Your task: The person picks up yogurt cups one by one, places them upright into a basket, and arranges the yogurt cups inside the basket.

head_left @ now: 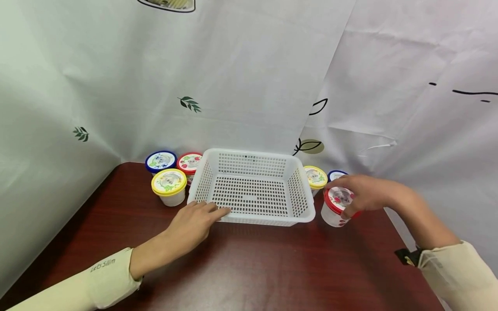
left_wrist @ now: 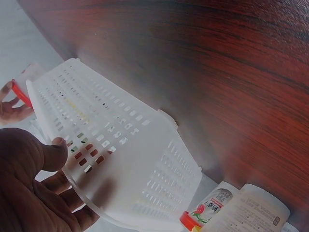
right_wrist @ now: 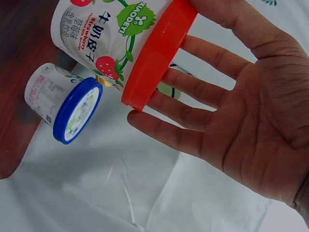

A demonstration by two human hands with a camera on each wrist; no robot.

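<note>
A white perforated plastic basket (head_left: 268, 219) stands at the back of the dark red table. My left hand (head_left: 192, 224) holds its front rim near the left corner; in the left wrist view the thumb lies against the outer wall and the fingers reach over the rim. To the basket's right, my right hand (head_left: 365, 193) grips a strawberry milk tub (head_left: 332, 217) by its red lid (right_wrist: 159, 55). Fingers and thumb span the lid from either side, and the tub is upright. Nothing lies inside the basket.
Left of the basket stand tubs with blue (head_left: 161, 160), red (head_left: 189, 163) and yellow (head_left: 169, 181) lids. On the right, a yellow-lidded tub (head_left: 316, 176) and a blue-lidded tub (right_wrist: 63, 99) stand behind the held one. A white printed cloth (head_left: 249, 86) hangs behind the table.
</note>
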